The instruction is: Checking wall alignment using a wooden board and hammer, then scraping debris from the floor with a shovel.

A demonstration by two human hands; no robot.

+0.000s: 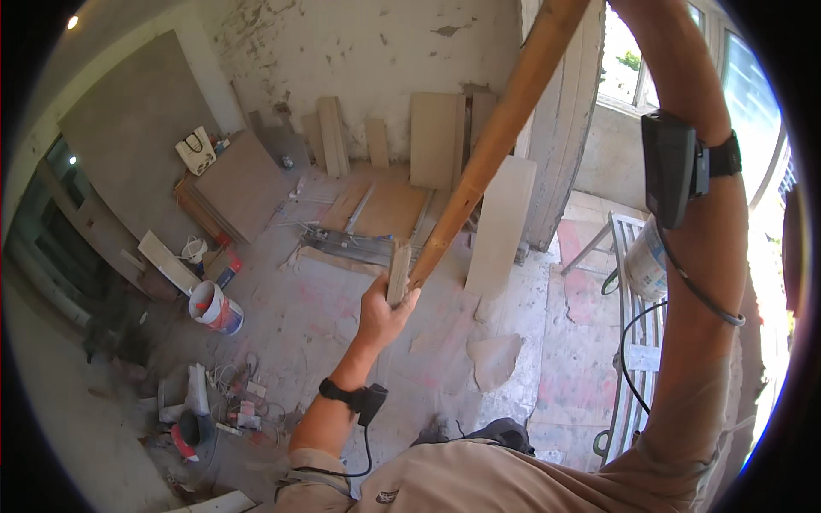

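The left hand [385, 318] clamps its fingers on a pale block [398, 272] beside a wooden pole [484, 171] — right hand's, unseen, I cannot tell.

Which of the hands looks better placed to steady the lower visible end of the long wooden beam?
Probably the left hand, gripping a short wood piece beside that end of the long wooden beam. The right arm reaches up out of frame, its hand unseen.

Wall [359, 60]: pale plaster, scattered dark patches
Floor [342, 342]: dusty grey, streaked pinkish red
Window [619, 84]: bright with daylight, greenery [630, 60] outside
Bench [623, 419]: slatted metal, at the right
Lamp [72, 22]: small, lit
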